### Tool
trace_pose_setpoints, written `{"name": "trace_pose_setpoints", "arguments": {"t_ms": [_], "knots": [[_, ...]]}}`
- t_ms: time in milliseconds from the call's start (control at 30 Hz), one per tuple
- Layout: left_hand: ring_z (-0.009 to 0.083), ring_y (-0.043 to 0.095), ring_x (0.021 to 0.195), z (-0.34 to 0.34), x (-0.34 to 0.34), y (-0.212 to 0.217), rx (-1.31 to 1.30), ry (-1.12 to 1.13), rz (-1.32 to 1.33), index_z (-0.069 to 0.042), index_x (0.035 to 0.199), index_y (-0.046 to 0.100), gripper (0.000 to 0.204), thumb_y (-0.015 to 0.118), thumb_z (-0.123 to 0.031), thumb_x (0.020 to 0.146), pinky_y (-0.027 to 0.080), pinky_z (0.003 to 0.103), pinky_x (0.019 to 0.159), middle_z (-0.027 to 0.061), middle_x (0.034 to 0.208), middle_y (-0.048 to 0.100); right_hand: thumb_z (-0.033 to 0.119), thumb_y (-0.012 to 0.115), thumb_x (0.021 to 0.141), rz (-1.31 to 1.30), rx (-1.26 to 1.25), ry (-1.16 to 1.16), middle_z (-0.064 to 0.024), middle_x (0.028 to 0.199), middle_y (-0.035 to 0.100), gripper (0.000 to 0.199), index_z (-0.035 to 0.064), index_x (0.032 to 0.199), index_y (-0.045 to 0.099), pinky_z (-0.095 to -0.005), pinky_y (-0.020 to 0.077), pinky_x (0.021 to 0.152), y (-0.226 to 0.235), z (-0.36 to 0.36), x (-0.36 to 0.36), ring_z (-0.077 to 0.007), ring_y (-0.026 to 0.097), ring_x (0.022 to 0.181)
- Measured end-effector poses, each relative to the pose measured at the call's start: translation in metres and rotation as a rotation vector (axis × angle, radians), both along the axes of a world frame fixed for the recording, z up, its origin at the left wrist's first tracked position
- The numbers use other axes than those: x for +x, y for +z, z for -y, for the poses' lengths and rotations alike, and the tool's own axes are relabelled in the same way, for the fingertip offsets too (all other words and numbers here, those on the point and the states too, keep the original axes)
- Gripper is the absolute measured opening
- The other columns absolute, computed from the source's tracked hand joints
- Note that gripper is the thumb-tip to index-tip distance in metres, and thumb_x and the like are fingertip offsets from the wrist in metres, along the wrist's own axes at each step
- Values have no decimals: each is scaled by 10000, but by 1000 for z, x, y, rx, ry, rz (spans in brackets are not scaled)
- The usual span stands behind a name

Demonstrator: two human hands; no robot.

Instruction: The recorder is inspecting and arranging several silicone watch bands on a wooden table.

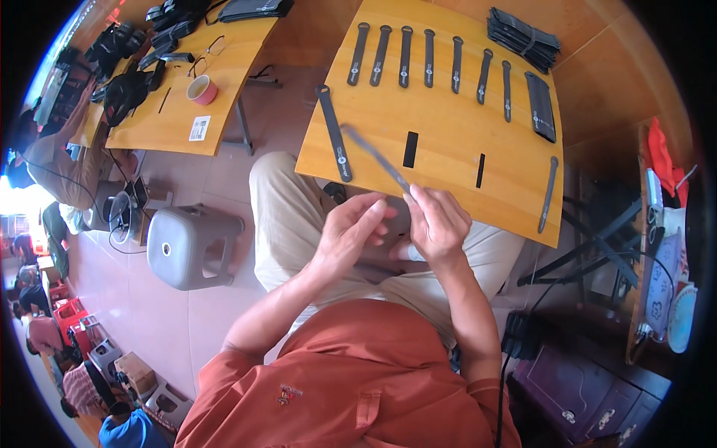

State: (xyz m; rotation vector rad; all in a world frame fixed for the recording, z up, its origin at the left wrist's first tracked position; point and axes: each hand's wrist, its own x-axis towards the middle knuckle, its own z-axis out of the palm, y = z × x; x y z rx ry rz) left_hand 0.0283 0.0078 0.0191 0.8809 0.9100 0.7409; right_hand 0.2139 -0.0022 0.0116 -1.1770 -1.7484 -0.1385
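Between the thumb and fingers of my right hand [437,224] is one end of a slim dark grey strap [376,155], which slants up and left over the table's near edge. My left hand [351,233] is beside it, fingers loosely bent and apart, with nothing visible in them. Several similar straps [405,57], each with a hole at one end, lie in a row along the far side of the wooden table [441,142]. Another strap [333,134] lies at the near left, and one more [548,194] near the right edge.
Flat dark pouches [541,107] lie at the table's right, and a banded bundle [523,39] at its far corner. Two dark slots [410,149] mark the tabletop. Left are a grey stool [194,246] and a second table with a pink cup [202,90]. Other people sit farther left.
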Motion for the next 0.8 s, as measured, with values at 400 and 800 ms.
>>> {"name": "trace_pose_setpoints", "arguments": {"t_ms": [400, 800], "knots": [[70, 629, 743, -61, 21, 18, 93, 125, 134, -17, 1099, 689, 292, 577, -284, 1058, 518, 220, 670, 39, 932, 721, 19, 776, 834, -363, -221, 62, -151, 827, 701, 163, -22, 965, 689, -314, 529, 603, 16, 70, 33, -237, 678, 679], [124, 655, 749, -65, 7, -4, -129, 108, 452, -35, 1009, 634, 175, 567, -191, 1050, 539, 256, 669, 83, 929, 704, 41, 794, 786, -374, -365, 144, -159, 893, 680, 209, -1, 943, 662, -348, 543, 630, -5, 85, 47, -274, 678, 735]]}}
